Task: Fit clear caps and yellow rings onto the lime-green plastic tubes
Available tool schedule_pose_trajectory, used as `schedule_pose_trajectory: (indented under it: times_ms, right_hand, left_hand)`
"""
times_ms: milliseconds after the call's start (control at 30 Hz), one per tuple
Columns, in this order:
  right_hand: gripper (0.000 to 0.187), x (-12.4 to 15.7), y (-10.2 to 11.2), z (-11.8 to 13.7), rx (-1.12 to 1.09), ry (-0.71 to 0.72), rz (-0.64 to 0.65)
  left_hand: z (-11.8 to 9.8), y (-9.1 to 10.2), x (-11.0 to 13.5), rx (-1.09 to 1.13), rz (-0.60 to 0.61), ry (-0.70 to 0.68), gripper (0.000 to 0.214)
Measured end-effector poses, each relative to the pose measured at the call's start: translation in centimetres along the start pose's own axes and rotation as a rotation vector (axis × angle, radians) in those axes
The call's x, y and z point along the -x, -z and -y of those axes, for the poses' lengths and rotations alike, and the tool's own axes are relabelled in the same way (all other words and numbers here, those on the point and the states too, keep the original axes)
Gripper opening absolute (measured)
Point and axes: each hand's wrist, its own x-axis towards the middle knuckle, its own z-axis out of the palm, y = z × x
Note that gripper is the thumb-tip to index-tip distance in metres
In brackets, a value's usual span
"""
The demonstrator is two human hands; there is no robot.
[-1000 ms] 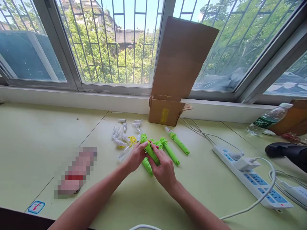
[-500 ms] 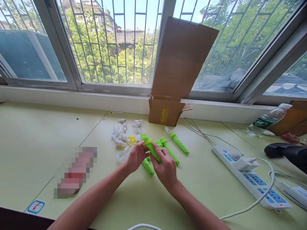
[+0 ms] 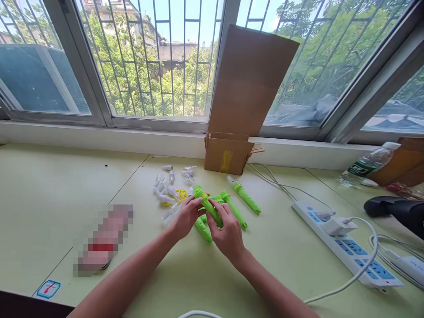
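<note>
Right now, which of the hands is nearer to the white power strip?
Right. The right hand is left of the white power strip; the left hand is farther left.

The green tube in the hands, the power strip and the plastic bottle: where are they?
Held green tube (image 3: 210, 207): head view, mid-body.
Power strip (image 3: 354, 247): head view, blue socket face.
Plastic bottle (image 3: 362, 168): head view, green label.

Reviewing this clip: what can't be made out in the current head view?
Head view: lower end of the held green tube, hidden by the right hand.
Head view: masked object at left, blurred by pixelation.
Head view: black object, cut off by the right edge.
Head view: bottle label wording, too small to read.
</note>
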Motion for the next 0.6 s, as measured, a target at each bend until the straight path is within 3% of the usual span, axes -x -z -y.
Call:
schedule_pose_trajectory:
  times_ms: [200, 367, 600]
  right_hand:
    - [0.034, -0.2, 0.0, -0.5, 0.062, -0.021, -0.095]
    - [0.034, -0.8, 0.2, -1.4, 0.007, -0.096, -0.163]
    - [0.037, -1.0, -0.1, -2.6, -0.026, -0.143, -0.159]
  left_hand:
    - [0.1, 0.2, -0.3, -0.083, -0.11, -0.064, 0.024]
    - [-0.7, 0.5, -0.5, 0.0, -0.204, -0.064, 0.032]
    - [-1.1, 0.7, -0.6, 0.043, -0.251, -0.033, 0.027]
